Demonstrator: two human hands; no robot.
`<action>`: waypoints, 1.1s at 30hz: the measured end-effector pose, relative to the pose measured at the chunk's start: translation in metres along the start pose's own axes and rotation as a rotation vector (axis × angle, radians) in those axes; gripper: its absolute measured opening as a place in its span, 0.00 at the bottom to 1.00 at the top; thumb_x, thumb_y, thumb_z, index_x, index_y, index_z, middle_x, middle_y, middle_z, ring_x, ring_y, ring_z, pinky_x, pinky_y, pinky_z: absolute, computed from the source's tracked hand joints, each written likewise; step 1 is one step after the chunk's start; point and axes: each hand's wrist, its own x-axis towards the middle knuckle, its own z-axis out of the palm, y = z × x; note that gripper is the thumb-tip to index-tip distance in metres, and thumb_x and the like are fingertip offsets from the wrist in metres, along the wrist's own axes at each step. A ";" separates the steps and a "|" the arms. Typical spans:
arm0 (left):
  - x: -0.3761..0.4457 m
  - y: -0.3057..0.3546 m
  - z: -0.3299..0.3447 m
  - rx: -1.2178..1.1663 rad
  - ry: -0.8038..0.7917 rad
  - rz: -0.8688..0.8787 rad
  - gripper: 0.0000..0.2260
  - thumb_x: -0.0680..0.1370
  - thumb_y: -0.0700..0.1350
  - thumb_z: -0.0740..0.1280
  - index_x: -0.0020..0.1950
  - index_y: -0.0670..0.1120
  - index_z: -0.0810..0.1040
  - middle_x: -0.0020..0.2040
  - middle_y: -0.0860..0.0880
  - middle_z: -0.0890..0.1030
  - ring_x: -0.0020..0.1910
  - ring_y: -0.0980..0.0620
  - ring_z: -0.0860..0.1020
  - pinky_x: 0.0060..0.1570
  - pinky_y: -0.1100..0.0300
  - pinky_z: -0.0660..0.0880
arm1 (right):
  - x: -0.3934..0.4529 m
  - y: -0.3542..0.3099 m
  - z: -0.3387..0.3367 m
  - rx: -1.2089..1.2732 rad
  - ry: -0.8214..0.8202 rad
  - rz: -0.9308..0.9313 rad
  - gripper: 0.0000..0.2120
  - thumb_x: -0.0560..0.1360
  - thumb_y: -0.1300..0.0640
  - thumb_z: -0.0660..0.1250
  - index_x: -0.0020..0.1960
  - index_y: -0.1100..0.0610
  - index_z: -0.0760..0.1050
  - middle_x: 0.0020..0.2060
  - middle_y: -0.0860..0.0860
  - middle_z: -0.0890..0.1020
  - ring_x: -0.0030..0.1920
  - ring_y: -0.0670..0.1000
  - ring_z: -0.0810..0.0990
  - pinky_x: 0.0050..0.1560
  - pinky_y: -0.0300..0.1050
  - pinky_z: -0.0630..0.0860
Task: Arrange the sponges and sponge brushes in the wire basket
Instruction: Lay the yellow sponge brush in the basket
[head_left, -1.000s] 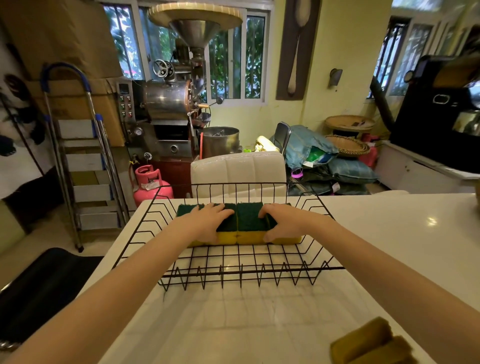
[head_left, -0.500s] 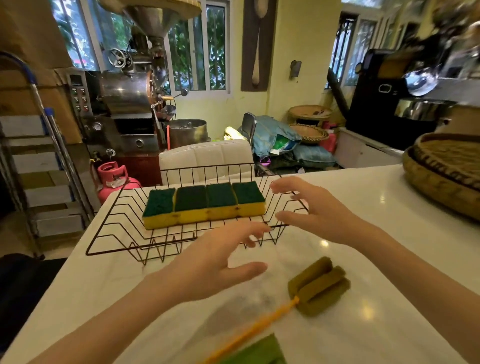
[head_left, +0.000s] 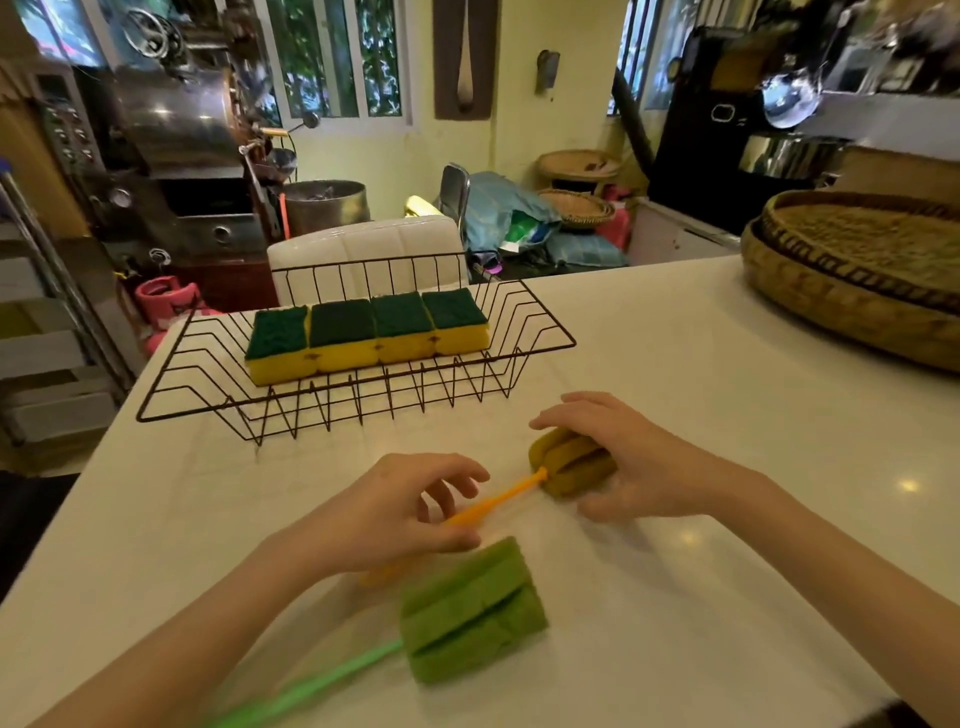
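A black wire basket (head_left: 208, 364) stands on the white counter with several yellow sponges with green tops (head_left: 363, 332) lined up side by side inside it. In front of the basket lies an orange-handled sponge brush (head_left: 566, 460) with an olive head. My right hand (head_left: 623, 462) rests on that head, fingers curled over it. My left hand (head_left: 395, 506) closes around its orange handle. A green sponge brush (head_left: 467, 613) with a light green handle lies nearer to me, touched by neither hand.
Stacked woven trays (head_left: 857, 270) sit at the counter's right side. A white chair back (head_left: 363, 249) stands just behind the basket. The counter's left edge (head_left: 78, 499) drops off to the floor, with a ladder and a metal machine beyond.
Both hands left the sponges in the basket and came back toward me. They now touch the orange brush. The view has tilted down, bringing the green brush into sight.
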 end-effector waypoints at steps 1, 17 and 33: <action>-0.001 0.000 0.001 0.017 -0.012 -0.012 0.20 0.69 0.50 0.72 0.58 0.57 0.71 0.49 0.61 0.76 0.48 0.61 0.76 0.44 0.71 0.75 | 0.000 0.001 0.001 -0.035 -0.017 0.004 0.35 0.60 0.50 0.69 0.66 0.44 0.64 0.60 0.41 0.69 0.67 0.46 0.60 0.68 0.41 0.60; -0.001 0.007 -0.014 0.177 0.113 -0.084 0.11 0.74 0.43 0.65 0.55 0.51 0.77 0.38 0.58 0.79 0.40 0.61 0.78 0.38 0.75 0.73 | -0.001 -0.005 -0.008 0.045 0.251 0.008 0.22 0.64 0.60 0.71 0.55 0.49 0.70 0.45 0.40 0.74 0.48 0.47 0.73 0.49 0.46 0.73; 0.014 0.001 -0.107 0.378 0.496 -0.013 0.08 0.71 0.44 0.69 0.50 0.50 0.80 0.38 0.61 0.76 0.38 0.59 0.76 0.38 0.69 0.70 | 0.079 -0.025 -0.060 -0.007 0.424 -0.153 0.25 0.66 0.58 0.73 0.60 0.50 0.69 0.51 0.45 0.71 0.51 0.49 0.73 0.51 0.45 0.76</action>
